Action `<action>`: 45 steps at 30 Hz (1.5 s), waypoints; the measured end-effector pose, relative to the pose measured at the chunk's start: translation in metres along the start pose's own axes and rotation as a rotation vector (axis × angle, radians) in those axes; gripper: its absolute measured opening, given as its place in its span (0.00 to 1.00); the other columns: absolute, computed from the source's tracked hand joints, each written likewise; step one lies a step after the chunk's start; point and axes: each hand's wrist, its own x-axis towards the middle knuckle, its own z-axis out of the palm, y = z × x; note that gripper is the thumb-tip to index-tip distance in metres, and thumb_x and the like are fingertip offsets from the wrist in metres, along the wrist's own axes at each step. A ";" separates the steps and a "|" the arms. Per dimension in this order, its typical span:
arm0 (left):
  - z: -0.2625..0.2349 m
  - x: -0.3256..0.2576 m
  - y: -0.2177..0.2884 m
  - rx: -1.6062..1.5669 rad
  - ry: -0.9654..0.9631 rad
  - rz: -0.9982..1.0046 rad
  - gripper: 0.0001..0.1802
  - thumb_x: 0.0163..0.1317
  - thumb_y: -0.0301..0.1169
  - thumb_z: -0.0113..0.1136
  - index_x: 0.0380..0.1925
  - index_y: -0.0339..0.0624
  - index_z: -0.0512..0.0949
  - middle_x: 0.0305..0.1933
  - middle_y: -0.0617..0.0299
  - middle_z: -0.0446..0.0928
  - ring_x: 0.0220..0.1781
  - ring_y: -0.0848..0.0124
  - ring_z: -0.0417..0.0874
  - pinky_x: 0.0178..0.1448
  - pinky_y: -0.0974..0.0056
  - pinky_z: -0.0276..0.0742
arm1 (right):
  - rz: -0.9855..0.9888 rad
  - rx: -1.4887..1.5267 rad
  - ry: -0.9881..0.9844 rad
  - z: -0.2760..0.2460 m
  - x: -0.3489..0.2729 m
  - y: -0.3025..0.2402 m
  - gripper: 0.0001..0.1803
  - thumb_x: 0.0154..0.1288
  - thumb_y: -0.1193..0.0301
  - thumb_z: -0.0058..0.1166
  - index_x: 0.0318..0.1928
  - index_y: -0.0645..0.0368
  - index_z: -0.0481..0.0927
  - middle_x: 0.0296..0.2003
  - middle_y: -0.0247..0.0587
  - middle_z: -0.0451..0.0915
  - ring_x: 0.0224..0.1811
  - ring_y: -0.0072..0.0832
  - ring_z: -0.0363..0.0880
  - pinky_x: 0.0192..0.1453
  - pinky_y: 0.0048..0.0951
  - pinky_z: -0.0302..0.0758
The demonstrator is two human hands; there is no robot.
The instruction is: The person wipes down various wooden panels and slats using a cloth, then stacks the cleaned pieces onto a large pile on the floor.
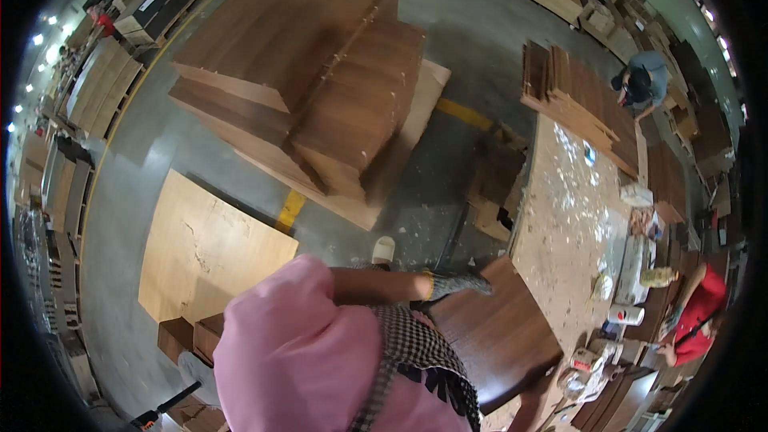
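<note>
A dark brown wood-grain panel (pixel 500 332) lies in front of my body, partly over the workbench (pixel 560 272). My left hand (pixel 460 284), in a grey knitted glove with a yellow cuff, is at the panel's left edge; its fingers reach along that edge and appear to grip it. At the panel's near right corner comes my right hand (pixel 547 390), blurred and dim, its fingers not made out. A checked apron covers part of my front, over a pink top.
Large brown panels stand stacked on a board (pixel 432 84) to the left. A pale sheet (pixel 208 248) lies on the floor. Brown panels (pixel 580 100) and bottles (pixel 626 314) are on the bench. A person in red (pixel 700 316) and another in grey-blue (pixel 652 76) work beyond it.
</note>
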 end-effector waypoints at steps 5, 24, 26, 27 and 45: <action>-0.131 -0.044 0.103 0.251 0.363 -0.031 0.25 0.67 0.38 0.62 0.60 0.36 0.76 0.60 0.54 0.78 0.64 0.67 0.74 0.68 0.62 0.69 | 0.105 -0.416 0.020 0.152 0.166 -0.007 0.42 0.71 0.43 0.51 0.71 0.63 0.63 0.68 0.43 0.68 0.69 0.34 0.66 0.73 0.36 0.63; -0.308 -0.154 0.139 -0.725 1.536 0.273 0.33 0.65 0.44 0.65 0.66 0.40 0.70 0.64 0.57 0.75 0.63 0.65 0.76 0.68 0.62 0.71 | 0.426 -1.350 -0.855 0.658 0.539 0.140 0.61 0.57 0.33 0.58 0.68 0.80 0.60 0.69 0.60 0.63 0.70 0.44 0.65 0.70 0.39 0.66; -0.318 -0.146 0.144 -0.696 1.621 0.309 0.34 0.64 0.48 0.65 0.65 0.41 0.71 0.64 0.58 0.75 0.64 0.64 0.75 0.68 0.61 0.71 | 0.409 -1.533 -0.795 0.704 0.548 0.154 0.65 0.55 0.30 0.59 0.68 0.83 0.57 0.68 0.64 0.63 0.70 0.47 0.65 0.69 0.42 0.67; -0.327 -0.145 0.134 -0.702 1.660 0.315 0.35 0.64 0.48 0.65 0.66 0.41 0.71 0.64 0.58 0.75 0.63 0.64 0.75 0.68 0.61 0.71 | 0.427 -1.518 -0.901 0.719 0.557 0.161 0.69 0.52 0.28 0.59 0.68 0.85 0.54 0.67 0.70 0.62 0.70 0.51 0.64 0.69 0.44 0.66; -0.349 -0.096 0.144 -0.532 1.909 0.305 0.42 0.68 0.54 0.57 0.71 0.35 0.62 0.67 0.56 0.71 0.66 0.64 0.71 0.69 0.62 0.66 | -0.301 -1.910 -1.268 0.776 0.662 0.197 0.28 0.72 0.48 0.51 0.50 0.62 0.83 0.42 0.55 0.85 0.49 0.41 0.84 0.53 0.36 0.76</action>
